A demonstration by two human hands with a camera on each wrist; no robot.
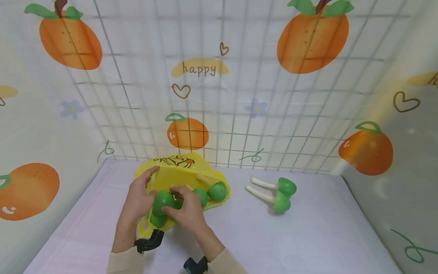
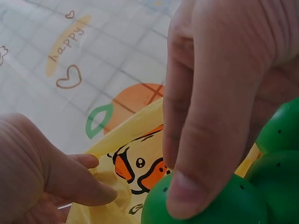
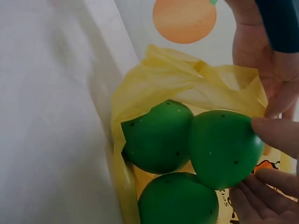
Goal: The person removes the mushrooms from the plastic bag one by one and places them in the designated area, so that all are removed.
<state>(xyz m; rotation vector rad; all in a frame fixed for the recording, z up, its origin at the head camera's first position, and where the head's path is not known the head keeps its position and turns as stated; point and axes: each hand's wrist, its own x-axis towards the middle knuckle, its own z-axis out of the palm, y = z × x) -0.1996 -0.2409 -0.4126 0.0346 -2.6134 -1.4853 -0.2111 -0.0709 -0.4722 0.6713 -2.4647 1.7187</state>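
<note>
Green-capped toys [image 1: 217, 191] lie in the yellow bag [image 1: 174, 175] by my hands, and my right hand [image 1: 191, 211] pinches one green cap [image 1: 162, 199] between thumb and fingers. My left hand [image 1: 138, 196] grips the bag's edge just to the left of that cap. Two more white-stemmed toys [image 1: 282, 198] rest outside the bag, well to the right of both hands

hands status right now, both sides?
Left hand: closed, pinching the edge of the yellow bag.
Right hand: closed, thumb and fingers holding a green rounded piece at the bag's opening.
</note>
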